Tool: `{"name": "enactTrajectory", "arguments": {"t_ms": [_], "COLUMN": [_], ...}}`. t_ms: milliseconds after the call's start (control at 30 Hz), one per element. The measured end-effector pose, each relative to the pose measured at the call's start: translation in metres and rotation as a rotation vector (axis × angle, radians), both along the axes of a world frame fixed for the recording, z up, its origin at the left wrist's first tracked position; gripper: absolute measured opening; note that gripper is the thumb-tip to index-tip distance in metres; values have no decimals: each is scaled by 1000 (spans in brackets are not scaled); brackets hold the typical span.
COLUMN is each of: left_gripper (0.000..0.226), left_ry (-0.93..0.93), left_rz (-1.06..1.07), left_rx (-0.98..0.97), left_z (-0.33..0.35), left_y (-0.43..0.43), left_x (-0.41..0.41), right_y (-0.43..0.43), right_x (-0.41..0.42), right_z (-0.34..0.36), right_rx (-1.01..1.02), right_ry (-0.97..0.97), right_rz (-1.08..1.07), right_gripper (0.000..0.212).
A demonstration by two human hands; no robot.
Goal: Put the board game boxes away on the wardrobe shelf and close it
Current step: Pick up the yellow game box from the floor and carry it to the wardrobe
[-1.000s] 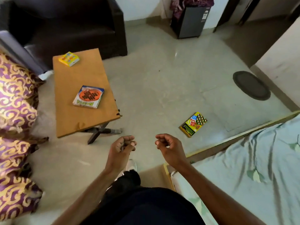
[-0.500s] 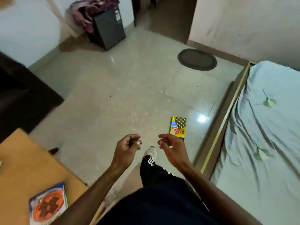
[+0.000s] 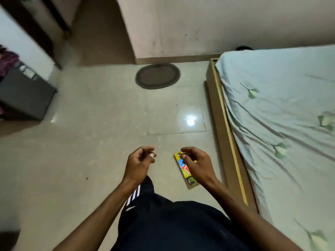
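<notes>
Head view is showing a dark cabinet [image 3: 25,95] sitting at far left, then the left hand [image 3: 138,164] hanging loosely curled, gripping nothing. The right hand [image 3: 198,165] is hovering half-curled and empty above the box [image 3: 184,169], which is lying on the floor [image 3: 90,142] beside the bed [image 3: 281,124].

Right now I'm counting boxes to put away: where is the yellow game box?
The yellow game box lies on the floor, partly behind the right hand, beside the bed frame.

table gone from view, game box [image 3: 185,170] nearer, under right hand [image 3: 196,164]
</notes>
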State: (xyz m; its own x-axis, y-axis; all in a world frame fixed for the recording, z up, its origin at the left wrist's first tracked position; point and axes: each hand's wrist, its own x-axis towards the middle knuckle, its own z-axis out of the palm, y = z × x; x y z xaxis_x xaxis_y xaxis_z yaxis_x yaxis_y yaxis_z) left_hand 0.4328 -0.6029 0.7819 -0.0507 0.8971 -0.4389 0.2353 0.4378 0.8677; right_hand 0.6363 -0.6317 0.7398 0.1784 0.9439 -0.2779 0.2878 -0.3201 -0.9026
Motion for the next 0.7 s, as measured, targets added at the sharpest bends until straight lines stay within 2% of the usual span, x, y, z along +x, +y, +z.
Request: {"name": "enactTrajectory", "arguments": {"t_ms": [200, 300, 433, 533, 700], "left_gripper": [22, 21, 20, 18, 16], "left_ry": [40, 135, 262, 373, 655], "left_rz": [-510, -863, -1192, -1371, -1714], "left_rx": [-65, -80, -69, -106, -47], "left_z": [-16, -32, -60, -100, -222], "left_y": [145, 209, 255, 269, 269], "left_x": [12, 24, 49, 64, 105], "right_y": [66, 91, 98, 90, 82], "right_x": [-23, -46, -65, -86, -94], "right_z": [-23, -32, -51, -94, -215], "right_rx": [-93, -97, -123, -216, -403], "right_ry": [23, 111, 207, 293, 400], "right_rz": [-469, -786, -1101, -1270, -1460], "right_gripper": [19, 18, 16, 18, 20]}}
